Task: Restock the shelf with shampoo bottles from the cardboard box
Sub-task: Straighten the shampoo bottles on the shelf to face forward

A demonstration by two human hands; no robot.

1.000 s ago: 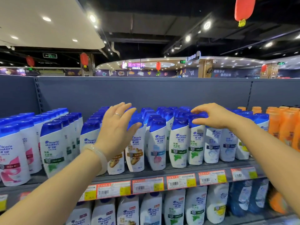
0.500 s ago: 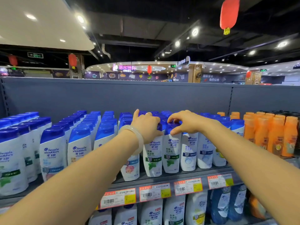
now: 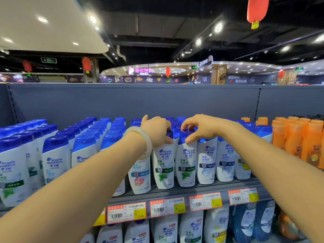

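Where bottles (image 3: 164,165) crowd shelf (image 3: 175,194), hands gripping caps

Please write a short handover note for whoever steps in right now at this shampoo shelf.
Left hand: closed over the blue cap of a front-row mint-label bottle.
Right hand: fingers pinching the cap of the neighbouring mint bottle.
Both bottles stand upright at the top shelf front edge, side by side.
Done: the white shampoo rows look full, with orange bottles to the right.
Left: settle these two in line. The cardboard box is not in view, so remaining stock is unknown.
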